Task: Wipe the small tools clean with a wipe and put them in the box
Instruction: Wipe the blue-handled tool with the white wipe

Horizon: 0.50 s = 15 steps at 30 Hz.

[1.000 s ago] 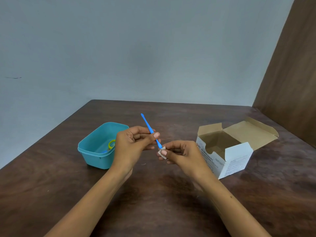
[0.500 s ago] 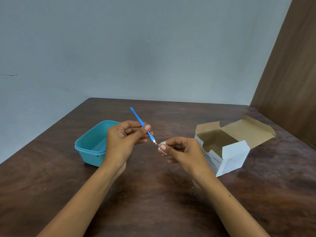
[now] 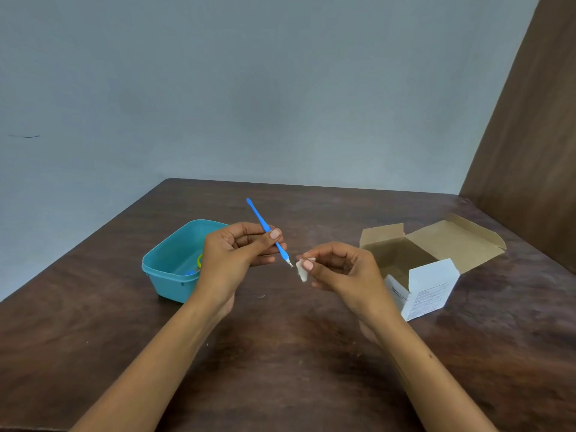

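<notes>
Wiping is the step judged to be in hand: a slim blue tool [image 3: 265,227] is pinched near its middle between the thumb and curled fingers of the left hand [image 3: 232,257], its handle slanting up and to the far left and its small metal tip [image 3: 289,262] pointing down toward the right. A small folded white wipe [image 3: 301,270] is pinched between the thumb and forefinger of the right hand [image 3: 339,269], the other fingers loosely curled; the tip sits just beside the wipe, and contact cannot be told. For a good wipe, the tip should be closed inside the fold and the tool drawn back through it, with a slight roll so that every side is reached, and the sharp end kept off the fingertips. A teal tub [image 3: 170,266] with more small items rests at the left; the open cardboard box [image 3: 430,275], where the cleaned tool is to be laid, stands at the right on the dark wooden table [image 3: 280,353].
</notes>
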Each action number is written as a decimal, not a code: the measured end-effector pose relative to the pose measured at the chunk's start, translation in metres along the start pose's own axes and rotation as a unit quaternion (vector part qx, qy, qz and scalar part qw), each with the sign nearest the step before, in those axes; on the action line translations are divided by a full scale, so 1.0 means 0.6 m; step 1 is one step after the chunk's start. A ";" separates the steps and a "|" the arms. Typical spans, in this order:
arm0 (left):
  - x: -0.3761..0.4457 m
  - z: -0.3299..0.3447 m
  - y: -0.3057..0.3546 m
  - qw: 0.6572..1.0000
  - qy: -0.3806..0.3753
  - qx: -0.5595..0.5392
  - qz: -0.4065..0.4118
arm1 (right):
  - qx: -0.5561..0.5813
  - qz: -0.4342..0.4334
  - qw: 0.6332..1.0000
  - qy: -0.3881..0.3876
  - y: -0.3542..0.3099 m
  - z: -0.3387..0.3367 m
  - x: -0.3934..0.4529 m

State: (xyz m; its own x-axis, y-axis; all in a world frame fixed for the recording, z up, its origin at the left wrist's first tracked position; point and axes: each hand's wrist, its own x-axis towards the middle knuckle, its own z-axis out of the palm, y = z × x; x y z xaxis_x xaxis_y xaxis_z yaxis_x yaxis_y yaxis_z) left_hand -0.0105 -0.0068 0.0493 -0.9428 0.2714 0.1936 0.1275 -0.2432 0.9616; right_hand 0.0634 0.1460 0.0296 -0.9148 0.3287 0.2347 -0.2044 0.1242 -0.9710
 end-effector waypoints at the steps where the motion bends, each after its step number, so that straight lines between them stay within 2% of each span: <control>1: 0.000 0.000 0.000 1.000 0.000 -0.002 -0.001 | -0.016 -0.013 1.000 0.005 0.000 -0.001 0.000; 7: -0.001 -0.001 0.004 1.000 -0.005 -0.017 -0.002 | 0.003 -0.002 1.000 -0.005 -0.003 -0.004 0.001; 15: -0.003 0.000 0.000 1.000 -0.007 0.000 0.009 | -0.051 0.006 0.999 -0.001 -0.008 0.005 -0.002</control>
State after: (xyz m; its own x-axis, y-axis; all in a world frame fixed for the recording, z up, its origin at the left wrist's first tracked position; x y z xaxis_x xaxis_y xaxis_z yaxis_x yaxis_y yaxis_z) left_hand -0.0090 -0.0075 0.0490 -0.9362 0.2791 0.2138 0.1445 -0.2488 0.9577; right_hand 0.0643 0.1419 0.0340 -0.9179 0.3282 0.2232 -0.1577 0.2143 -0.9639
